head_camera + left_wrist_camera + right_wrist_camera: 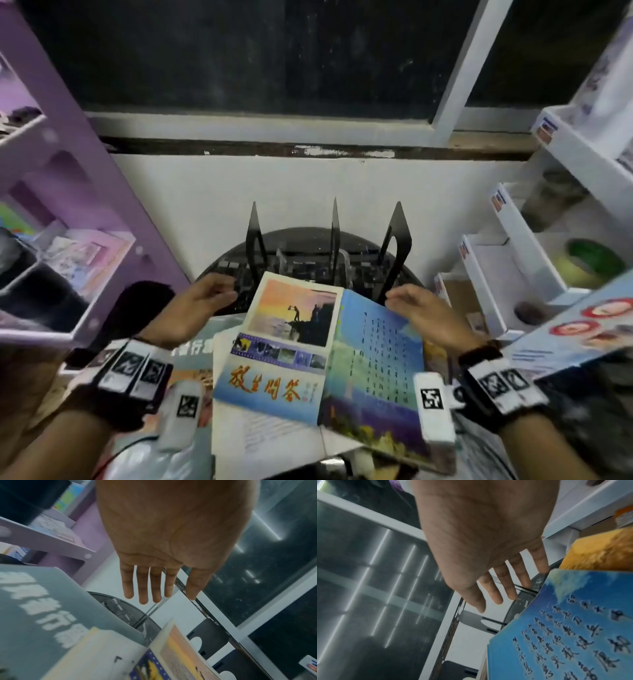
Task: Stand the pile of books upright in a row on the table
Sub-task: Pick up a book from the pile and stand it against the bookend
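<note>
A pile of books lies at the near edge of the round black table (219, 263). On top, a sunset-cover book (287, 339) lies beside a blue cover with columns of writing (373, 377); I cannot tell if they are one book. Under them are a grey book (42, 608) and a yellow one (599, 550). Behind stands a black book stand (334, 240) with three upright dividers and nothing in it. My left hand (219, 291) hovers open, left of the sunset cover. My right hand (400, 298) hovers open over the blue cover's far corner. Both wrist views show straight fingers (144, 588) (506, 588) holding nothing.
A purple shelf unit (68, 192) crowds the left side. White shelves (513, 240) with a green tape roll (589, 263) stand on the right. A white wall and a dark window (274, 51) lie behind the table. A magazine with red circles (582, 329) sticks out at the right.
</note>
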Demonstrator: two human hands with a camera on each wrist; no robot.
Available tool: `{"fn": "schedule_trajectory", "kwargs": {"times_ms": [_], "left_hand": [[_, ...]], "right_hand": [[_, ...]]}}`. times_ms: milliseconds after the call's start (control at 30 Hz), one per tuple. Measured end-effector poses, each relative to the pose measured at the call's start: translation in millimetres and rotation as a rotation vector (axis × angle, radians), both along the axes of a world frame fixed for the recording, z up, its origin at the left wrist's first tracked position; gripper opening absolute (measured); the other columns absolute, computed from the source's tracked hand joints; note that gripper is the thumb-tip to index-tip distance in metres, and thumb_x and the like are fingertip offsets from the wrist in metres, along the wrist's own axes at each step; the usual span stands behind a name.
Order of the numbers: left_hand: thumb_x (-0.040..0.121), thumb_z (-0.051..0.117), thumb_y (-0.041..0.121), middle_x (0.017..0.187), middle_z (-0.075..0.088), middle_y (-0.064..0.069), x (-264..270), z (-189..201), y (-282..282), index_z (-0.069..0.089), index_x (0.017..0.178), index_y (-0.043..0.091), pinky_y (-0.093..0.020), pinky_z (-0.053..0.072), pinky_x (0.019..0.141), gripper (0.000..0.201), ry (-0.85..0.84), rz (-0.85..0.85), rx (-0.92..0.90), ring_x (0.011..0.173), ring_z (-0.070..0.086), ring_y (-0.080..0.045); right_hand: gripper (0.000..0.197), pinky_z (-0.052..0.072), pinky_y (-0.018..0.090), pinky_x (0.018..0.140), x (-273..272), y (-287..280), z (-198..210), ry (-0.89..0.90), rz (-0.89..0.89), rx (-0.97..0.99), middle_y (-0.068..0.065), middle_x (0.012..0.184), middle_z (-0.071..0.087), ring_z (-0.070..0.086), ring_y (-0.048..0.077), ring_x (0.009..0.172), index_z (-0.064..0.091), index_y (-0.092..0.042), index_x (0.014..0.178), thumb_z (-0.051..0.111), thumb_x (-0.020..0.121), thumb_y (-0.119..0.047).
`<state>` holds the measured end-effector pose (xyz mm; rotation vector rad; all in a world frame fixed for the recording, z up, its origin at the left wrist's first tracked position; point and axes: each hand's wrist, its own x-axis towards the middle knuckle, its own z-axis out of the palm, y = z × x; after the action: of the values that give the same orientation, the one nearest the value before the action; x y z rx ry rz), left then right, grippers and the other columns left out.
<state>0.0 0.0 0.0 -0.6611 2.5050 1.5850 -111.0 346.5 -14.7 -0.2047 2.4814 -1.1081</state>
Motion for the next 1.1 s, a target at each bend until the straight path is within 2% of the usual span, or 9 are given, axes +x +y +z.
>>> {"fn": "schedule_trajectory", "kwargs": {"times_ms": [133, 233, 333, 467, 533, 667, 867, 967, 1100], "left_hand": [[0.094, 0.058, 0.032, 0.128, 0.057, -0.001, -31, -12, 8, 0.053, 0.129, 0.019, -0.038, 0.041, 0.102, 0.038, -0.061, -0.102, -0.045, 0.117, 0.053, -0.019], [0.095, 0.057, 0.028, 0.124, 0.057, -0.008, -43, -23, 16, 0.05, 0.13, 0.013, -0.024, 0.043, 0.074, 0.038, -0.062, -0.137, -0.073, 0.091, 0.056, -0.013], [0.096, 0.055, 0.028, 0.121, 0.056, -0.009, -53, -31, 22, 0.049, 0.127, 0.013, -0.022, 0.042, 0.067, 0.035, -0.081, -0.185, -0.107, 0.085, 0.053, -0.013], [0.094, 0.057, 0.031, 0.125, 0.053, -0.009, -58, -41, 28, 0.041, 0.132, 0.016, -0.032, 0.049, 0.08, 0.044, -0.134, -0.27, -0.186, 0.101, 0.056, -0.021], [0.094, 0.058, 0.031, 0.123, 0.053, -0.007, -60, -45, 31, 0.036, 0.135, 0.014, -0.037, 0.048, 0.091, 0.049, -0.11, -0.299, -0.247, 0.106, 0.056, -0.022], [0.093, 0.057, 0.04, 0.129, 0.053, -0.01, -59, -52, 35, 0.027, 0.144, 0.015, -0.039, 0.045, 0.097, 0.064, -0.076, -0.326, -0.406, 0.112, 0.054, -0.027], [0.092, 0.06, 0.038, 0.14, 0.05, -0.011, -51, -49, 37, 0.026, 0.147, 0.014, -0.045, 0.042, 0.103, 0.069, 0.039, -0.268, -0.501, 0.12, 0.052, -0.032], [0.091, 0.06, 0.039, 0.141, 0.049, -0.012, -46, -42, 39, 0.023, 0.148, 0.016, -0.046, 0.043, 0.102, 0.071, 0.089, -0.238, -0.579, 0.12, 0.053, -0.033], [0.089, 0.064, 0.035, 0.131, 0.059, -0.009, -35, -26, 44, 0.042, 0.137, 0.014, -0.047, 0.045, 0.101, 0.057, 0.207, -0.208, -0.514, 0.113, 0.059, -0.03]], "right_hand": [[0.029, 0.04, 0.023, 0.081, -8, -16, -9, -0.039, 0.117, 0.062, -0.013, 0.119, 0.061, 0.056, 0.006, 0.108, 0.062, -0.026, 0.117, 0.059, 0.094, -0.042], [0.025, 0.043, 0.025, 0.078, -10, -21, -19, -0.03, 0.122, 0.07, -0.013, 0.109, 0.061, 0.057, 0.004, 0.098, 0.063, -0.026, 0.109, 0.06, 0.092, -0.044], [0.025, 0.045, 0.028, 0.074, -14, -26, -20, 0.019, 0.167, 0.142, -0.011, 0.103, 0.063, 0.059, 0.011, 0.096, 0.063, -0.027, 0.104, 0.06, 0.09, -0.048], [0.032, 0.046, 0.029, 0.075, -13, -27, -17, 0.101, 0.257, 0.274, -0.006, 0.105, 0.062, 0.058, 0.014, 0.098, 0.062, -0.023, 0.109, 0.058, 0.092, -0.05], [0.036, 0.047, 0.032, 0.08, -13, -28, -16, 0.126, 0.298, 0.321, -0.003, 0.107, 0.062, 0.058, 0.016, 0.099, 0.061, -0.02, 0.11, 0.057, 0.092, -0.051], [0.04, 0.045, 0.036, 0.093, -10, -32, -19, 0.178, 0.367, 0.42, 0.001, 0.112, 0.064, 0.06, 0.019, 0.104, 0.061, -0.016, 0.113, 0.053, 0.094, -0.051], [0.03, 0.045, 0.022, 0.064, 3, -30, -11, 0.147, 0.334, 0.321, 0.0, 0.092, 0.067, 0.061, 0.014, 0.078, 0.062, -0.012, 0.096, 0.058, 0.094, -0.041], [0.032, 0.049, 0.029, 0.076, 11, -27, -6, 0.202, 0.324, 0.291, 0.008, 0.099, 0.07, 0.064, 0.022, 0.086, 0.064, -0.008, 0.095, 0.06, 0.093, -0.04], [0.036, 0.051, 0.038, 0.087, 15, -23, 2, 0.283, 0.285, 0.246, 0.008, 0.106, 0.066, 0.065, 0.026, 0.096, 0.06, -0.009, 0.097, 0.062, 0.091, -0.045]]}}
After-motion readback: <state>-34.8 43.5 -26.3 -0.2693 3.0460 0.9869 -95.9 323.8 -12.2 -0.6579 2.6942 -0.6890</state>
